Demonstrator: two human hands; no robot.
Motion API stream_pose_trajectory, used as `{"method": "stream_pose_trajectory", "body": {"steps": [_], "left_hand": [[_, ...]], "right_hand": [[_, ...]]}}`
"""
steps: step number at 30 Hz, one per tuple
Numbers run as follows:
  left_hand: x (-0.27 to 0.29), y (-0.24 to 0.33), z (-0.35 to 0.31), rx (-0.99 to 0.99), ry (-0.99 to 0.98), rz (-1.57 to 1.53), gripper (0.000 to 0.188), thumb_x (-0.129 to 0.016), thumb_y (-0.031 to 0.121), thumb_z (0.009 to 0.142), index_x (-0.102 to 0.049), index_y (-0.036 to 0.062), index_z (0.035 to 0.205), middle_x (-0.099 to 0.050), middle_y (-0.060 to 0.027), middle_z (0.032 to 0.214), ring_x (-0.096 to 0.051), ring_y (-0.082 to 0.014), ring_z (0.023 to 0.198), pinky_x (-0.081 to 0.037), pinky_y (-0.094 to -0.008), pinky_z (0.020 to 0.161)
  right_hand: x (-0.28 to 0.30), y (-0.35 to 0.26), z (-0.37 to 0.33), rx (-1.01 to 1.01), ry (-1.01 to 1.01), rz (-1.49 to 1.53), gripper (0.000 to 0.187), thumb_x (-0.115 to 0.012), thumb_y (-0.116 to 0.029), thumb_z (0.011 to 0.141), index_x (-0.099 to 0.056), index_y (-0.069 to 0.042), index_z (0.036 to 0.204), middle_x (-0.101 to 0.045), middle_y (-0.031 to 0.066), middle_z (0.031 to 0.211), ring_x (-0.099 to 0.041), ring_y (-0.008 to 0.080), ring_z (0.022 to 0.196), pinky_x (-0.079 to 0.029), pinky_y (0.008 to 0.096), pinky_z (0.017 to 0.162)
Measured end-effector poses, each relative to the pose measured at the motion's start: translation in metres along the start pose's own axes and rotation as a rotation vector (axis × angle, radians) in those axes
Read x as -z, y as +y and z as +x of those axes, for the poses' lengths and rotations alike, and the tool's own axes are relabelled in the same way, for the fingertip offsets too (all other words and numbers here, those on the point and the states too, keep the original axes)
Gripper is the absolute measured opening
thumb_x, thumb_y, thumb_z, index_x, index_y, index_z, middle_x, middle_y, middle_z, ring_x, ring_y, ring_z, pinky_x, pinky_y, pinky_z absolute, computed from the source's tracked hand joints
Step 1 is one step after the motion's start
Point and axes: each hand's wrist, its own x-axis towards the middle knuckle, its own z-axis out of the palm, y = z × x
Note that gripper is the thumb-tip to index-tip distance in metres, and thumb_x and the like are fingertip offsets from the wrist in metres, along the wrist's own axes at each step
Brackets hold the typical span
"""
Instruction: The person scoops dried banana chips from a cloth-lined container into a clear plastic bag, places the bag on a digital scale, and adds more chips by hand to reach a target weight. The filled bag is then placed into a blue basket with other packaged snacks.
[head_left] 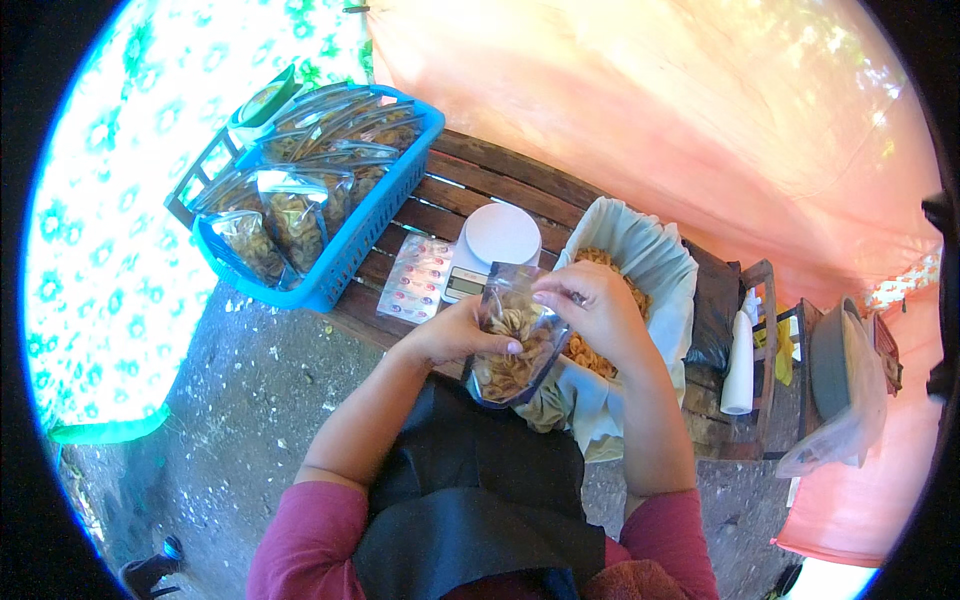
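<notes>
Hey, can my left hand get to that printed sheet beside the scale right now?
Probably, but it'd likely have to let go first: your left hand is gripping the pouch. The printed sheet lies close by on the table, with nothing visible blocking the way.

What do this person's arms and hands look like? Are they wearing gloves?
No gloves: the left hand and right hand are bare, and so are the forearms. The short sleeves are dark pink and end near the elbows.
</notes>
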Motion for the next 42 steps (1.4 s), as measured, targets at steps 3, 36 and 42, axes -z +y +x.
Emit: {"method": "stream_pose_trajectory", "body": {"steps": [3,36,42], "left_hand": [[-0.002,-0.002,0.001,0.071,0.038,0.001,0.046,-0.081,0.007,0.078,-0.061,0.0016,0.12,-0.071,-0.0061,0.108,-0.064,-0.0131,0.099,-0.05,-0.0329,0.091],[0.048,-0.065,0.02,-0.243,0.463,1.378,0.054,-0.059,-0.003,0.08,-0.058,0.0144,0.131,-0.055,-0.0163,0.112,-0.051,-0.035,0.11,-0.042,-0.045,0.095],[0.042,-0.092,0.035,-0.142,0.413,1.631,0.051,-0.054,0.004,0.083,-0.058,0.0171,0.132,-0.053,-0.0139,0.108,-0.049,-0.0321,0.111,-0.038,-0.0455,0.096]], "right_hand": [[0.003,-0.006,0.003,-0.051,-0.083,-0.013,0.022,-0.075,-0.027,0.08,-0.073,-0.006,0.088,-0.069,0.0131,0.08,-0.065,0.0288,0.077,-0.048,0.0386,0.071],[0.037,-0.01,0.054,0.023,0.293,-0.463,0.013,-0.071,-0.012,0.082,-0.065,-0.003,0.09,-0.066,0.0106,0.087,-0.065,0.0246,0.083,-0.05,0.035,0.076],[0.018,0.001,0.058,-0.075,0.281,-0.356,0.013,-0.071,-0.012,0.082,-0.065,-0.003,0.09,-0.065,0.0121,0.088,-0.065,0.0266,0.082,-0.051,0.0353,0.074]]}}
